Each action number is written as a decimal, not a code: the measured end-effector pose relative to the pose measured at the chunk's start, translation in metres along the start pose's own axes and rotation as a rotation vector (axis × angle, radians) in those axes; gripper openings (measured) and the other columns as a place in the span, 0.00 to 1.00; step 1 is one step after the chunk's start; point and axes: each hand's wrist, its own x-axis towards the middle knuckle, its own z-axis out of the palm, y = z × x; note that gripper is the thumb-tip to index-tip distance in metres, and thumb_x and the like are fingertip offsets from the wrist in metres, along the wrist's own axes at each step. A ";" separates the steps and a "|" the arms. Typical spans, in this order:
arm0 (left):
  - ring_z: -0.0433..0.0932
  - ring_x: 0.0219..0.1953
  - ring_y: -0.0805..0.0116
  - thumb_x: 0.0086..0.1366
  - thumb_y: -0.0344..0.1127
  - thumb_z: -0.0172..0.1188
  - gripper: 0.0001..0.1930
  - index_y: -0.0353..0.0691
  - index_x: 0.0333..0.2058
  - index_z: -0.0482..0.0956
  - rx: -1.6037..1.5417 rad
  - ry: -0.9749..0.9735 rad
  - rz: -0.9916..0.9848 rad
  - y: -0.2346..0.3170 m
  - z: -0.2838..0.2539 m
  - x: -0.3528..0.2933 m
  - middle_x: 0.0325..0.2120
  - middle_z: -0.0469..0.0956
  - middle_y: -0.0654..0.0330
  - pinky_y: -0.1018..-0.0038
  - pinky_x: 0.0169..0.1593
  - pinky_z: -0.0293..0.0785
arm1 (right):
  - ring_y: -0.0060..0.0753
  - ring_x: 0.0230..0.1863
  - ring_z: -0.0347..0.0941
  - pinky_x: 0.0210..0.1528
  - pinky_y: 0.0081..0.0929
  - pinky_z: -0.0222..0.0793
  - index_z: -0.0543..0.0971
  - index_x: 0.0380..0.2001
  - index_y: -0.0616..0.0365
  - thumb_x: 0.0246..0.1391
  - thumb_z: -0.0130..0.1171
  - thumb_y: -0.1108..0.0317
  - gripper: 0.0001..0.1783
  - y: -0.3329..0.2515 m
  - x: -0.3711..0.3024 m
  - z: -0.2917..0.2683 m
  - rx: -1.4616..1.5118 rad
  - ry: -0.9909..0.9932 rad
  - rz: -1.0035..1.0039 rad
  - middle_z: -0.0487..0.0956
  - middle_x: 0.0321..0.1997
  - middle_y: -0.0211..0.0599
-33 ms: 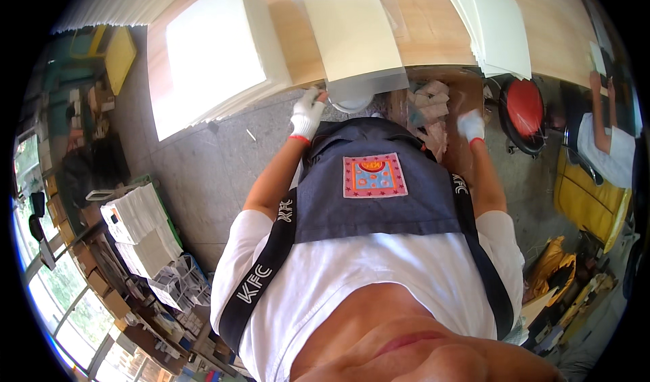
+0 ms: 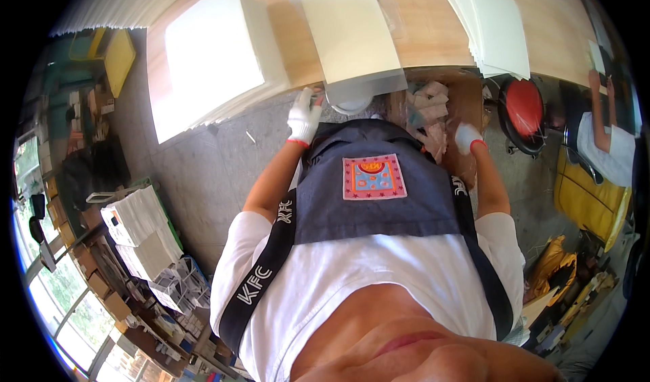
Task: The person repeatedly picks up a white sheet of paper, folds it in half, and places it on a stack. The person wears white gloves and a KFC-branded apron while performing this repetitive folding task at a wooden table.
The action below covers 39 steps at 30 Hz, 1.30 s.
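Note:
My left hand [image 2: 305, 116], in a white glove with a red cuff and bare fingertips, is just below the table edge. Its fingers point up and stand apart, with nothing visible between them. Closest to it is a cream sheet stack [image 2: 353, 33] with a grey translucent strip [image 2: 369, 84] overhanging the edge. My right hand [image 2: 467, 138], gloved alike, hangs low beside an open brown box [image 2: 464, 104] of crumpled pinkish scraps [image 2: 430, 108]. Blur hides its fingers.
A tall white paper stack [image 2: 213, 50] stands left on the wooden table [image 2: 423, 23]; fanned white sheets [image 2: 491, 30] lie right. Below are a round white object [image 2: 352, 104] and a red-seated stool [image 2: 525, 114]. Another person [image 2: 606, 138] sits far right.
My left hand's fingers have straightened and spread a little. My right hand has shifted slightly left and down. The papers lie as before.

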 end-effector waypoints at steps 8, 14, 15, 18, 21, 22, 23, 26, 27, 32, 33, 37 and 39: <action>0.73 0.26 0.59 0.45 0.32 0.64 0.07 0.46 0.25 0.76 0.339 0.171 0.542 0.023 0.007 0.027 0.33 0.75 0.60 0.68 0.28 0.71 | 0.36 0.45 0.68 0.46 0.33 0.63 0.72 0.42 0.46 0.34 0.63 0.65 0.25 -0.211 -0.065 0.008 -0.328 0.304 -1.241 0.72 0.41 0.30; 0.72 0.26 0.70 0.53 0.31 0.60 0.05 0.40 0.23 0.72 -0.032 0.158 0.062 0.013 0.011 0.019 0.24 0.74 0.61 0.72 0.28 0.68 | 0.40 0.30 0.73 0.29 0.35 0.66 0.71 0.25 0.52 0.40 0.61 0.61 0.11 -0.214 -0.030 0.058 0.043 0.048 -0.885 0.75 0.27 0.37; 0.72 0.24 0.72 0.55 0.32 0.60 0.07 0.40 0.22 0.71 -0.168 0.175 -0.141 0.009 0.020 0.015 0.22 0.73 0.62 0.73 0.27 0.68 | 0.42 0.28 0.72 0.29 0.36 0.66 0.71 0.25 0.53 0.41 0.60 0.61 0.11 -0.212 -0.029 0.068 0.148 0.074 -0.796 0.75 0.25 0.39; 0.70 0.22 0.76 0.56 0.26 0.56 0.06 0.42 0.26 0.67 -0.832 0.321 -0.483 0.003 0.039 0.012 0.23 0.71 0.66 0.77 0.25 0.68 | 0.48 0.26 0.72 0.29 0.41 0.65 0.70 0.23 0.54 0.43 0.56 0.53 0.15 -0.227 -0.047 0.068 0.133 0.221 -0.541 0.75 0.20 0.44; 0.70 0.23 0.77 0.56 0.24 0.51 0.05 0.41 0.31 0.69 -1.161 0.264 -0.555 -0.001 0.037 0.015 0.26 0.71 0.65 0.78 0.26 0.71 | 0.49 0.26 0.72 0.29 0.41 0.65 0.73 0.26 0.53 0.48 0.49 0.47 0.20 -0.206 -0.030 0.060 -0.018 0.323 -0.535 0.75 0.20 0.45; 0.70 0.23 0.77 0.56 0.24 0.51 0.05 0.41 0.32 0.69 -1.171 0.232 -0.596 0.003 0.033 0.015 0.26 0.71 0.66 0.78 0.27 0.71 | 0.49 0.27 0.72 0.29 0.41 0.65 0.74 0.29 0.54 0.50 0.46 0.45 0.22 -0.207 -0.031 0.051 -0.006 0.164 -0.483 0.75 0.20 0.45; 0.70 0.24 0.77 0.57 0.25 0.51 0.06 0.41 0.33 0.70 -1.183 0.204 -0.636 0.007 0.028 0.013 0.26 0.71 0.66 0.78 0.27 0.71 | 0.50 0.27 0.72 0.29 0.42 0.65 0.74 0.31 0.55 0.52 0.42 0.43 0.26 -0.207 -0.034 0.042 0.001 0.004 -0.433 0.75 0.20 0.45; 0.71 0.36 0.75 0.56 0.30 0.57 0.16 0.32 0.43 0.70 -0.782 0.120 -0.360 0.068 -0.023 0.024 0.35 0.72 0.60 0.78 0.34 0.72 | 0.22 0.15 0.67 0.16 0.21 0.61 0.74 0.37 0.56 0.55 0.45 0.56 0.16 -0.210 -0.048 0.043 0.588 -0.519 -0.235 0.74 0.18 0.31; 0.70 0.33 0.77 0.56 0.32 0.58 0.15 0.31 0.41 0.72 -0.627 0.092 -0.199 0.084 -0.044 0.024 0.30 0.73 0.62 0.80 0.33 0.69 | 0.17 0.14 0.65 0.15 0.16 0.59 0.74 0.38 0.56 0.55 0.46 0.61 0.13 -0.206 -0.044 0.052 0.766 -0.645 -0.225 0.74 0.19 0.28; 0.71 0.34 0.77 0.57 0.30 0.56 0.13 0.32 0.42 0.75 -0.487 0.362 -0.216 0.138 -0.158 -0.006 0.33 0.75 0.62 0.82 0.39 0.66 | 0.14 0.14 0.62 0.16 0.13 0.56 0.74 0.35 0.58 0.55 0.51 0.59 0.13 -0.301 -0.100 0.045 0.880 -0.879 -0.523 0.70 0.17 0.24; 0.71 0.34 0.77 0.58 0.28 0.54 0.12 0.31 0.41 0.75 -0.406 0.445 -0.208 0.140 -0.180 -0.008 0.32 0.75 0.62 0.82 0.39 0.66 | 0.14 0.14 0.61 0.16 0.13 0.56 0.74 0.34 0.58 0.54 0.52 0.57 0.14 -0.328 -0.113 0.043 0.870 -0.893 -0.568 0.70 0.16 0.23; 0.72 0.36 0.75 0.59 0.27 0.51 0.14 0.28 0.43 0.73 -0.340 0.706 -0.111 0.127 -0.245 -0.009 0.35 0.75 0.58 0.81 0.42 0.66 | 0.13 0.15 0.62 0.15 0.14 0.56 0.74 0.25 0.57 0.53 0.54 0.56 0.15 -0.417 -0.166 0.044 0.831 -0.852 -0.659 0.70 0.15 0.24; 0.71 0.40 0.71 0.58 0.26 0.49 0.17 0.28 0.47 0.70 -0.112 0.662 -0.022 0.074 -0.268 -0.001 0.41 0.73 0.54 0.81 0.44 0.65 | 0.13 0.14 0.62 0.15 0.14 0.56 0.74 0.24 0.58 0.53 0.54 0.56 0.15 -0.441 -0.177 0.056 0.741 -0.854 -0.724 0.70 0.15 0.25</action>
